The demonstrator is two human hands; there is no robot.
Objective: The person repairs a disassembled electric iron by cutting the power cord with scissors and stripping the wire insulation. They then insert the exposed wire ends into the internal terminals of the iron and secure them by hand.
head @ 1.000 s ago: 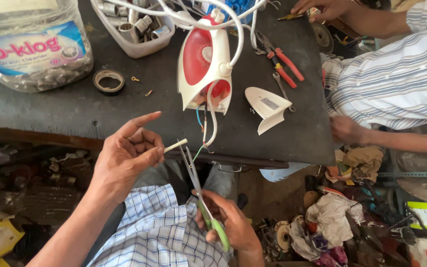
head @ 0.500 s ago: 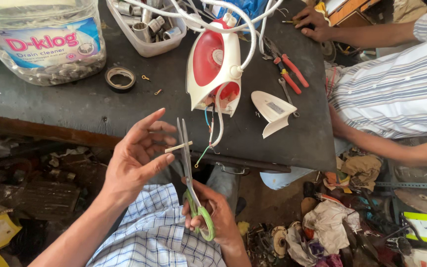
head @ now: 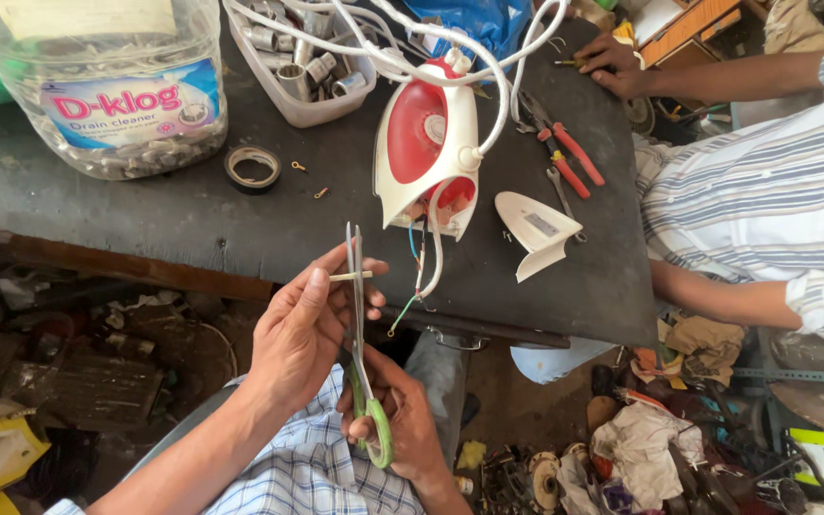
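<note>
I count two hands of my own in the lower middle of the frame. My left hand (head: pixel 302 329) is half closed, thumb and forefinger pinching one short pale sleeve piece (head: pixel 351 276) held level. My right hand (head: pixel 402 424) is closed round the green handles of one pair of scissors (head: pixel 360 324), whose blades point straight up the frame, nearly shut, crossing just beside the sleeve piece; I cannot tell whether the blades touch it.

Above the hands, at the centre of the frame, one red and white clothes iron (head: pixel 428 153) lies on the dark workbench (head: pixel 183 215), its rear end toward me and opened. From that end I can make out three thin wires (head: pixel 414 277) hanging over the bench edge, blue, red and green, alongside one white cord (head: pixel 431 48) that loops over the iron's top. One white back cover (head: pixel 538 234) lies just right of the iron, apart from it.

In the upper left stands one large clear plastic jar (head: pixel 107 86) with metal parts inside. Beside it, lower, lies one roll of tape (head: pixel 253 168). One white tray (head: pixel 307 81) of metal cylinders sits at the top centre. Right of the iron lie one pair of red-handled pliers (head: pixel 569 153) and one spanner (head: pixel 559 191).

A second person in a striped shirt (head: pixel 765 200) sits at the right edge; one of their hands (head: pixel 612 65) rests on the bench in the upper right.
</note>
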